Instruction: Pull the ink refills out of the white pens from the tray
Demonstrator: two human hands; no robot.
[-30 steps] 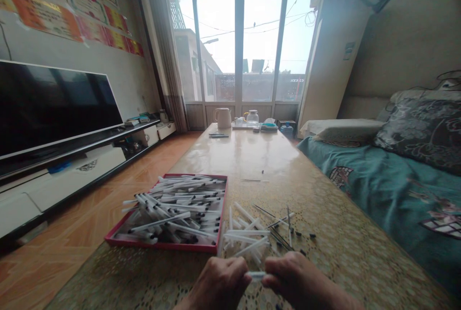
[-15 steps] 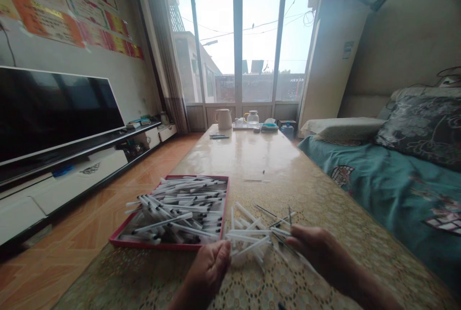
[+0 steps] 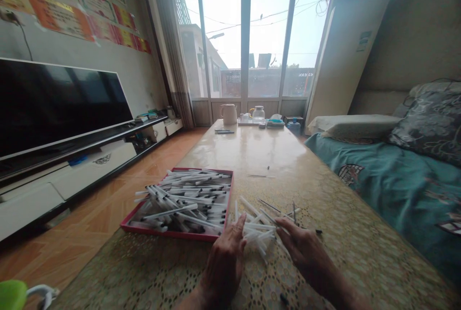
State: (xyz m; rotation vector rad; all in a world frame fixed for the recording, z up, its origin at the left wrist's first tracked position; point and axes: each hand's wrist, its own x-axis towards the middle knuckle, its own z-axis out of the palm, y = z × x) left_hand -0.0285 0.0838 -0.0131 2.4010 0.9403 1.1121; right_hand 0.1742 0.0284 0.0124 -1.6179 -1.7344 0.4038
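Note:
A loose heap of white pen barrels (image 3: 260, 233), with a few thin dark refills (image 3: 269, 205) at its far right side, lies on the patterned tabletop. My left hand (image 3: 226, 252) is at the heap's left edge, its fingers stretched forward, with no object visible in them. On the opposite side, my right hand (image 3: 300, 243) reaches in with extended fingers touching the barrels; the undersides of its fingers are hidden. Left of the heap, a red shallow box (image 3: 176, 234) is piled with white pens (image 3: 187, 199) with black ends.
A small black piece (image 3: 319, 232) lies right of my right hand, another (image 3: 284, 299) near the front. Farther off are a thin refill (image 3: 257, 176), a beige jug (image 3: 229, 114), a glass pot (image 3: 258, 114) and a tissue pack (image 3: 275, 121). A sofa (image 3: 389, 180) flanks the table.
My left hand has moved forward and its fingers have straightened beside the heap. My right hand has shifted left against the barrels. The view has turned slightly left and down.

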